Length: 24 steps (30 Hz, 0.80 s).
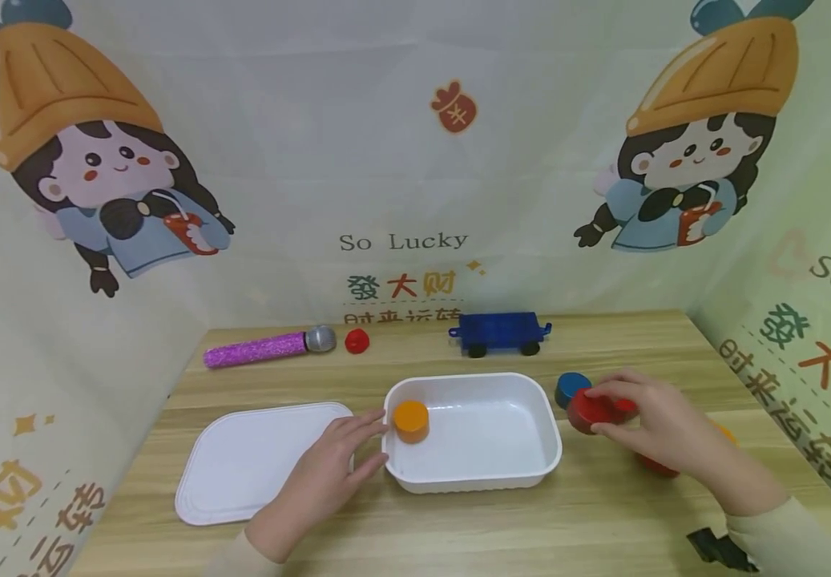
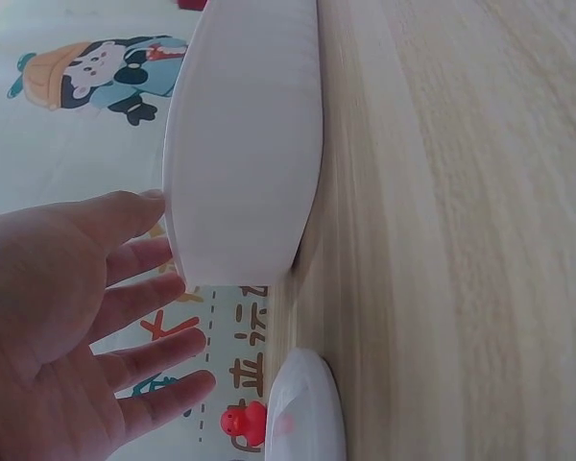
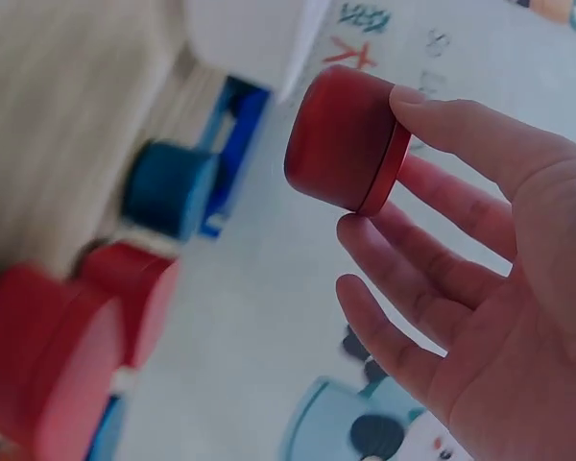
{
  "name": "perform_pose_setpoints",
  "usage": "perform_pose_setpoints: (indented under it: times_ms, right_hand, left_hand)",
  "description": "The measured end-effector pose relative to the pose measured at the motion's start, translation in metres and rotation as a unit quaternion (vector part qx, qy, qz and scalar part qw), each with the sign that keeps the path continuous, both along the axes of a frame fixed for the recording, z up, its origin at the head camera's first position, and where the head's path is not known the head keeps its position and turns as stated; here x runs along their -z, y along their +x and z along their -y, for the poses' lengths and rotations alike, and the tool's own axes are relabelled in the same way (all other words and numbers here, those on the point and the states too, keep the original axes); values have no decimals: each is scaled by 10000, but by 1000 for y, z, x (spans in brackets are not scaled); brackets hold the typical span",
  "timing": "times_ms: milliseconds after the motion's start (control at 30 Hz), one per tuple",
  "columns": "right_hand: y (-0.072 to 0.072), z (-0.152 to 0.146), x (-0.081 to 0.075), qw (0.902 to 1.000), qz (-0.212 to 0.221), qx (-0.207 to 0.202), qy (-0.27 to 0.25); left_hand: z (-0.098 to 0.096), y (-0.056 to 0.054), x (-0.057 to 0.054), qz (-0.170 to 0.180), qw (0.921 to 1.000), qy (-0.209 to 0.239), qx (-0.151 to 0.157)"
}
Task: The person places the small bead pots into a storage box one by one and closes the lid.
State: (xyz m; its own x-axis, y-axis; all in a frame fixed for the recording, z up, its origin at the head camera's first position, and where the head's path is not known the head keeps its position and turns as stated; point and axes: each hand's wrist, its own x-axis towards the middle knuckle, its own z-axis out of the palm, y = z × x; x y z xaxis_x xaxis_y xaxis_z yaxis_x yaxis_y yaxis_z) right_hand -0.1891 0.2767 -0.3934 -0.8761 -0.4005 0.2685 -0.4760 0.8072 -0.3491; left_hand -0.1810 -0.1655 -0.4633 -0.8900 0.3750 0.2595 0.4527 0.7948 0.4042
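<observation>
Stage at the box: judged early – one orange cylinder [image 1: 411,421] inside the white box [image 1: 490,481], several pieces outside it, the white lid-like tray [image 1: 256,469] lying off the box.
Black object [image 1: 720,550]: nearest the wearer, beside the right sleeve [image 1: 790,537], well apart from the fingers of both hands; identity unclear.
Left hand [image 1: 336,457]: fingers spread and fairly straight; thumb tip at the box rim, apparently touching. Nothing gripped.
Tray: on the bench [image 1: 588,521], to the left of the left fingers, partly behind that hand.
Orange cylinder: just past the left fingertips, at the left end of the box.
Right hand [image 1: 663,421]: pinching the red cylinder [image 3: 336,144] between thumb and fingertips; last finger stands free.
Red cylinder: in those fingertips, outside the box, to the right of its rim. A seam runs near the gripped end.
Pieces under the right hand: two more red pieces [image 3: 134,298], blurred at the wrist, and an orange piece [image 1: 727,433] mostly hidden.
Blue cylinder [image 1: 570,389]: on the bench, just beyond the red one, near the right fingertips.
Far bench: blue wagon [image 1: 500,331], small red duck [image 1: 357,341], purple microphone [image 1: 264,349] – all well beyond the fingers.
Backdrop [image 1: 278,160]: printed cloth behind everything.
</observation>
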Motion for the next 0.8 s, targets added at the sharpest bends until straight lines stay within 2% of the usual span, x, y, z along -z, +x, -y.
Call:
perform_pose_setpoints:
  times_ms: [133, 267, 600, 700, 800]
  right_hand:
    - [-3, 22, -11, 9999, 112, -31, 17]
    - [-6, 48, -10, 9996, 216, -170, 49]
    - [-13, 106, 11, 9953, 202, -921, 200]
    - [-18, 118, 18, 9926, 266, -1169, 203]
    - [-23, 130, 25, 9880, 519, -1449, 144]
  left_hand:
    - [0, 1, 0, -9, 10000, 22, -32]
    - [0, 1, 2, -46, 10000, 38, -24]
    - [-1, 1, 2, -61, 10000, 57, 51]
    - [0, 0, 1, -107, 9999, 23, 73]
    - [1, 0, 1, -114, 9999, -2, 73]
